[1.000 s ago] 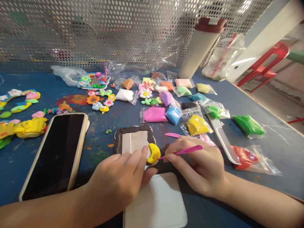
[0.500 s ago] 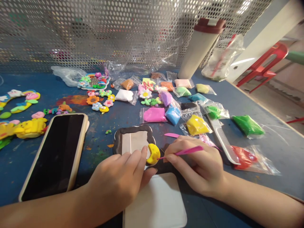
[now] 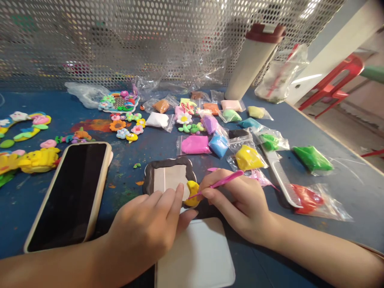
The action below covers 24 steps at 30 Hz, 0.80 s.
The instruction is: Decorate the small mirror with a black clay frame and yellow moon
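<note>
A small frame (image 3: 149, 176) with a wavy dark clay border lies on the blue table, a yellow crescent of clay (image 3: 192, 194) on its lower right corner. My left hand (image 3: 147, 224) rests over the frame's lower edge, fingers together, holding it; the thumb is beneath, near the yellow clay. Pinched in my right hand (image 3: 240, 204) is a thin pink tool (image 3: 226, 179), its tip across the yellow clay. Below the frame lies a white rounded board (image 3: 199, 256), partly under my left hand.
A phone (image 3: 70, 192) lies at left, near clay figures (image 3: 40, 160). Bagged clay (image 3: 196, 145) spreads over the middle and right, with a white comb (image 3: 282, 178). A tumbler (image 3: 250, 64) and a plastic bag (image 3: 279, 80) stand by the perforated metal panel (image 3: 120, 44).
My right hand has moved left with the pink tool, whose tip now lies over the yellow clay instead of at its right edge. My left hand has hardly moved.
</note>
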Tool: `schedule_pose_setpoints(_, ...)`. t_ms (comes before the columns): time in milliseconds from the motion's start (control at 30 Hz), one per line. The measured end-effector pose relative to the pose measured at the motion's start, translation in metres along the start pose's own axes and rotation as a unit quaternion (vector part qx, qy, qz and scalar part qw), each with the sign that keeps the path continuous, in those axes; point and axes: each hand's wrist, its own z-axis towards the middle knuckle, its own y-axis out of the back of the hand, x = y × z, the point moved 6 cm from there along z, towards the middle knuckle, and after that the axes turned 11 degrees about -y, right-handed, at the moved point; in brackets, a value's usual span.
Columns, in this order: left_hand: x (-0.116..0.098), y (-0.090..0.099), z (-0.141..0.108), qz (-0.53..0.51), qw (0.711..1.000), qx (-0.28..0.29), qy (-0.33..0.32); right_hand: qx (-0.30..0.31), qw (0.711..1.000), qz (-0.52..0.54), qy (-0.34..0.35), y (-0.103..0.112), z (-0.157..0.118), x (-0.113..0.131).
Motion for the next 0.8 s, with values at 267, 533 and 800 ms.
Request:
schedule_pose_setpoints(267, 0.0014, -0.0007, -0.0006, 0.007, 1.0, 0.005, -0.024, 0.013, 1.0, -0.01, 0.008, -0.0014, 0.0025, 0.0027)
schedule_pose_setpoints(533, -0.0002, -0.002, -0.0007, 0.004, 1.0, 0.011, -0.027, 0.015, 1.0, -0.02, 0.009, -0.002, 0.0025, 0.0023)
schedule_pose_setpoints(800, 0.0, -0.0036, 0.0007, 0.005, 0.999, 0.016, -0.033, 0.029, 0.999, -0.029, 0.007, -0.0036, 0.0027, 0.0027)
